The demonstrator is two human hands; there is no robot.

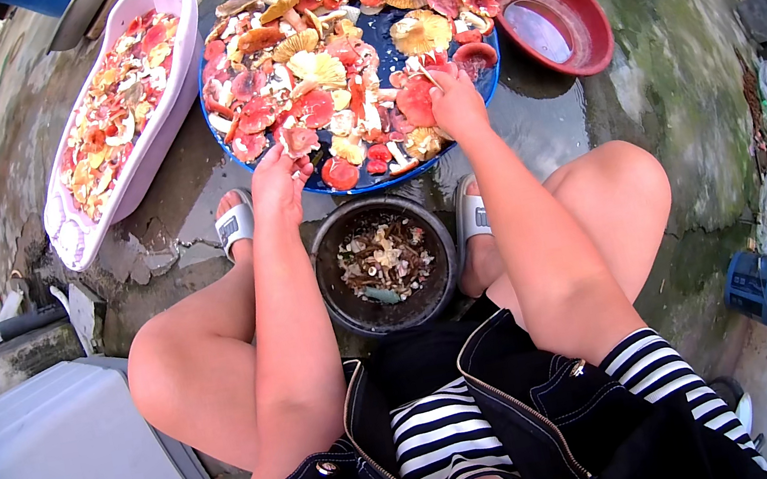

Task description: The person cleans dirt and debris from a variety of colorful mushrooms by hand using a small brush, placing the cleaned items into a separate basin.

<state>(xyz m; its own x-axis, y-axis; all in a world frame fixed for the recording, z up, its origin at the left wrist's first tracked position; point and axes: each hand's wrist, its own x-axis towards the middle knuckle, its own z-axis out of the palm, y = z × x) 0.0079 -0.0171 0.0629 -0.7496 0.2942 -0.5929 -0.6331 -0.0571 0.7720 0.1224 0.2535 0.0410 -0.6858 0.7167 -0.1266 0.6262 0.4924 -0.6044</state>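
A wide blue round tray [400,174] in front of me is heaped with red-capped and yellow-gilled mushrooms [315,109]. At its near left edge, the fingers of my left hand [277,184] are closed on a small pinkish-red mushroom [298,141]. Over the tray's right side, my right hand [459,105] has its fingers pinched together beside a broad red mushroom cap [417,103]. What those fingers hold is too small to make out. Below the tray, between my feet, sits a dark round basin [320,272] with pale trimmings and scraps in it.
A pink oblong tub [139,174] full of cut mushroom pieces stands at the left. To the tray's right is a red basin [594,32] with some water. A grey plastic box [76,463] is at lower left, a blue bucket [762,288] at lower right. The concrete is wet.
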